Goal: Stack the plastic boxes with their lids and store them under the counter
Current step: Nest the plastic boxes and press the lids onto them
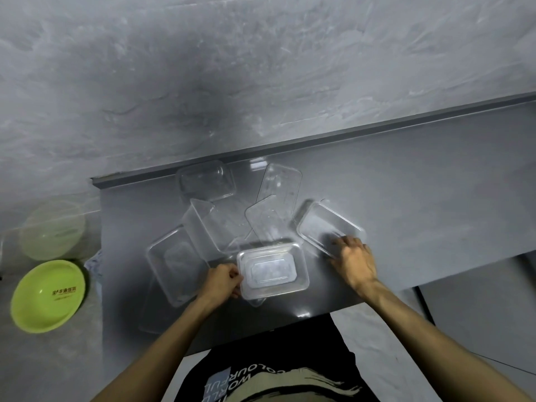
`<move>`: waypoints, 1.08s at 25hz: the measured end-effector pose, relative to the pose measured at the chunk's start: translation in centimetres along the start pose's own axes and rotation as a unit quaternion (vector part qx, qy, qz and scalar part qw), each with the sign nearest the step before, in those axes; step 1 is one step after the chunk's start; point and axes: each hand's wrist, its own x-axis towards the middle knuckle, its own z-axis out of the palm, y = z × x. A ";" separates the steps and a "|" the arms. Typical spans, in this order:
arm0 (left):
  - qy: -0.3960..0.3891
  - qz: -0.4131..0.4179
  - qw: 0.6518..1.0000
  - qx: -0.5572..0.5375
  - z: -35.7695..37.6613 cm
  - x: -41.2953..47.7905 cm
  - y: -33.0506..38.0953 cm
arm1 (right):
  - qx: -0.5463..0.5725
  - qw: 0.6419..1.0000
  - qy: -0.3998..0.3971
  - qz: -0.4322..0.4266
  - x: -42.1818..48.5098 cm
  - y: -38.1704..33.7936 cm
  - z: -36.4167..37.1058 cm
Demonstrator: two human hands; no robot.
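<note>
Head view: on the grey counter [406, 198], a clear plastic box [272, 271] sits upright at the near edge. The left hand [224, 281] pinches its rim at 9 o'clock, fingers curled round the edge. At 2 o'clock from it lies a second clear box [322, 224]. The right hand [355, 261] grasps that box's near rim, fingers bent over it. A third box [174, 262] lies at 9 o'clock, a tilted box [208, 224] at 11 and a back box [206, 181] near 12. Two flat lids [280, 184] overlap at 1 o'clock. Far out at 9 o'clock, off the counter, a lime-green basin [48, 295] sits beside a paler translucent basin [52, 230].
</note>
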 end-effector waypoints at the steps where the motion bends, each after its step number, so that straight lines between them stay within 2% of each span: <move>1: -0.002 0.002 1.000 -0.003 0.1 -0.1 0.3 | -0.033 0.999 -0.021 0.004 0.2 0.3 0.3; 2: -0.002 0.006 1.000 -0.008 0.0 -0.2 0.6 | -0.049 0.998 -0.027 0.009 0.3 0.4 0.5; 4: -0.009 0.006 1.000 -0.026 -0.2 -0.6 1.1 | -0.008 0.999 0.023 0.028 0.4 0.4 0.4; 6: -0.008 0.011 1.000 -0.022 -0.8 -1.3 1.7 | 0.138 0.983 0.109 0.054 0.2 0.4 -0.2; 7: 0.002 0.019 1.000 0.011 -1.0 -1.6 2.1 | 0.252 0.956 0.135 0.069 0.0 0.3 -0.6; 8: 0.019 0.031 0.998 0.059 -1.4 -1.9 2.4 | 0.375 0.914 0.135 0.078 -0.2 -0.1 -1.1; 9: 0.042 0.048 0.994 0.090 -1.7 -2.3 3.0 | 0.463 0.876 0.114 0.072 -0.4 -0.6 -1.8; 10: 0.061 0.063 0.993 0.081 -1.9 -2.8 3.9 | 0.504 0.858 0.090 0.042 -0.6 -1.1 -2.3; 11: 0.071 0.069 0.995 0.017 -2.2 -3.3 5.0 | 0.492 0.868 0.066 -0.005 -1.0 -1.5 -2.6; 13: 0.062 0.046 0.980 -0.186 -2.7 -3.9 7.2 | 0.378 0.917 0.044 -0.117 -1.8 -2.2 -2.7; 14: 0.053 0.032 0.965 -0.256 -3.0 -4.0 8.1 | 0.329 0.928 0.044 -0.170 -2.2 -2.7 -2.4; 15: 0.047 0.025 0.961 -0.272 -3.2 -4.0 8.6 | 0.301 0.929 0.041 -0.212 -2.6 -3.2 -2.1; 17: 0.038 0.017 0.973 -0.227 -3.3 -4.0 9.0 | 0.287 0.924 0.028 -0.252 -3.4 -4.2 -1.6; 21: 0.040 0.009 0.991 -0.130 -2.7 -4.4 8.0 | 0.253 0.931 0.011 -0.263 -4.2 -4.7 -0.7; 25: 0.040 0.029 0.992 -0.120 -2.2 -4.4 5.9 | 0.276 0.938 -0.037 -0.208 -5.1 -4.5 -0.5; 27: 0.039 0.014 0.993 -0.108 -2.0 -3.9 4.7 | 0.299 0.938 -0.029 -0.172 -5.0 -4.7 -0.1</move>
